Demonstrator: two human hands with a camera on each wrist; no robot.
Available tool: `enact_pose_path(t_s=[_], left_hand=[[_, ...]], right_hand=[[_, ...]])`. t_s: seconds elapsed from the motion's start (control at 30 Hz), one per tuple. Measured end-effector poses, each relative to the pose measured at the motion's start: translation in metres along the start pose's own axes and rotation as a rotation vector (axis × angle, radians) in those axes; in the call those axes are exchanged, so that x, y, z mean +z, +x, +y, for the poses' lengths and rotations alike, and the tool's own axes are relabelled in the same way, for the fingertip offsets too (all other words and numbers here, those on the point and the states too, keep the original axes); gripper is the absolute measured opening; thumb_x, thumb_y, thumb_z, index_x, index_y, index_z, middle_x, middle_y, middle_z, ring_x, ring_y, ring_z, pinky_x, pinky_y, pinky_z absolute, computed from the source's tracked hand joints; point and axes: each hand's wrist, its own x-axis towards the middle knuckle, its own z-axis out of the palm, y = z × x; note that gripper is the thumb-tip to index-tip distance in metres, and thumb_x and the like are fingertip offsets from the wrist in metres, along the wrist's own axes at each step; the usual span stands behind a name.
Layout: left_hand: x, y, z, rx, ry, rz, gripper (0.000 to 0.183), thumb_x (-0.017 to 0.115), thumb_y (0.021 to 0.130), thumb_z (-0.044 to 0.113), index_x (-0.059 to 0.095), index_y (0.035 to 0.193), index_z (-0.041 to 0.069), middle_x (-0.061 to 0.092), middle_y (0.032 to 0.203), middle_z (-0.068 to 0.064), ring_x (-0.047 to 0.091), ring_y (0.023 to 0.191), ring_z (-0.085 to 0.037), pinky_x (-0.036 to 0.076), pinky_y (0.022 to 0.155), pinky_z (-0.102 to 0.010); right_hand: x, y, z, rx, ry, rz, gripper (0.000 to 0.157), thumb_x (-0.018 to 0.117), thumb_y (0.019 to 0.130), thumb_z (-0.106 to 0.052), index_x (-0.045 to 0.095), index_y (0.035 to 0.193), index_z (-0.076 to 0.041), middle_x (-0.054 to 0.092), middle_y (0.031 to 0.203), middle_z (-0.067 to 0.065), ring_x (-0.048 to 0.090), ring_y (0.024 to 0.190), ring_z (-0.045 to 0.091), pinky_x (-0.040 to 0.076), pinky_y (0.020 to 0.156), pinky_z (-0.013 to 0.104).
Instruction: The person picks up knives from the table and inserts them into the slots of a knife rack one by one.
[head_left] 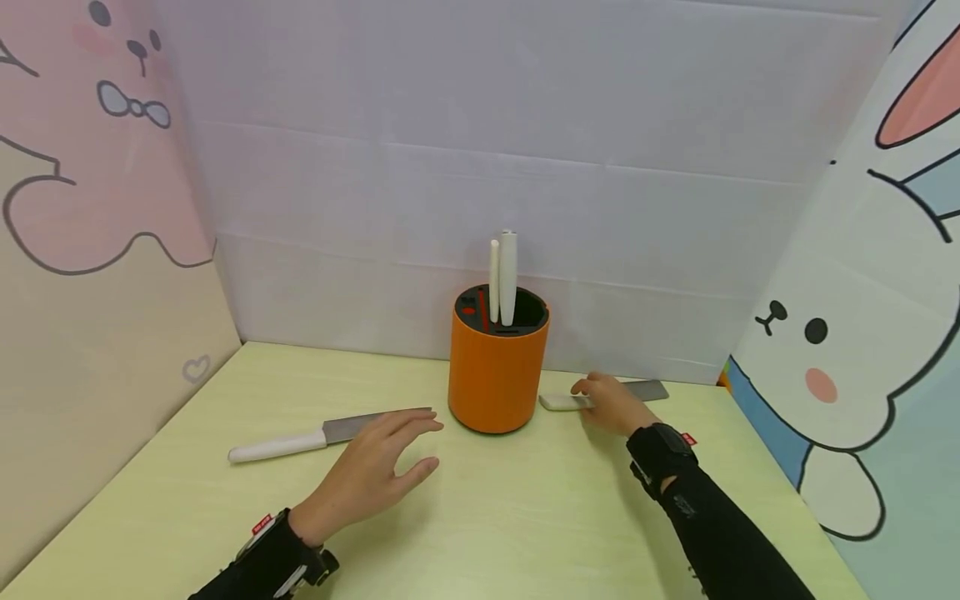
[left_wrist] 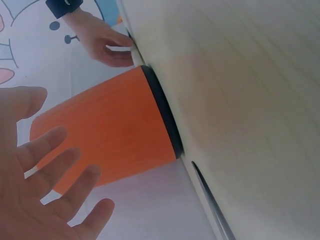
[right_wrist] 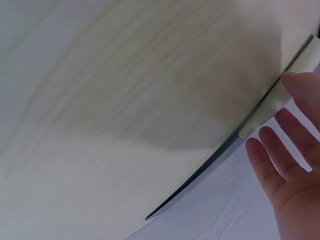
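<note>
The pale yellow table [head_left: 487,525], its top streaked with faint grain lines, carries three things directly. Toward its far edge, an orange cylindrical knife block [head_left: 497,379] with a dark base rim stands upright. On the block's left lies a knife with a smooth white handle and grey metal blade [head_left: 277,447], its tip pointing toward the block. On the other side lies an off-white-handled knife with a flat grey blade [head_left: 558,402], handle end near the block, blade pointing right.
</note>
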Motion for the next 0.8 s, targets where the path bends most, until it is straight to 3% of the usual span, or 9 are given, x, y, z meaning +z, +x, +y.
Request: enact_pose_path(t_s=[0.47, 0.8], left_hand=[[-0.0026, 0.0012, 0.0018, -0.007, -0.012, -0.011, 0.038, 0.064, 0.092, 0.038, 0.056, 0.126, 0.024, 0.05, 0.135, 0.002, 0.046, 0.123, -0.021, 0.043, 0.097, -0.049], [-0.0036, 0.0005, 0.0011, -0.009, -0.012, -0.012, 0.037, 0.064, 0.091, 0.037, 0.058, 0.124, 0.023, 0.051, 0.135, 0.001, 0.046, 0.122, -0.02, 0.044, 0.097, -0.047]], right_hand=[[0.0075, -0.0007, 0.0029, -0.011, -0.038, 0.033, 0.029, 0.076, 0.078, 0.0, 0.068, 0.105, -0.003, 0.061, 0.095, 0.011, 0.057, 0.084, 0.026, 0.052, 0.08, 0.041], [0.009, -0.0052, 0.0053, -0.103, -0.051, 0.072, 0.03, 0.076, 0.076, 0.003, 0.068, 0.105, -0.002, 0.063, 0.094, 0.011, 0.06, 0.086, 0.026, 0.054, 0.078, 0.038]])
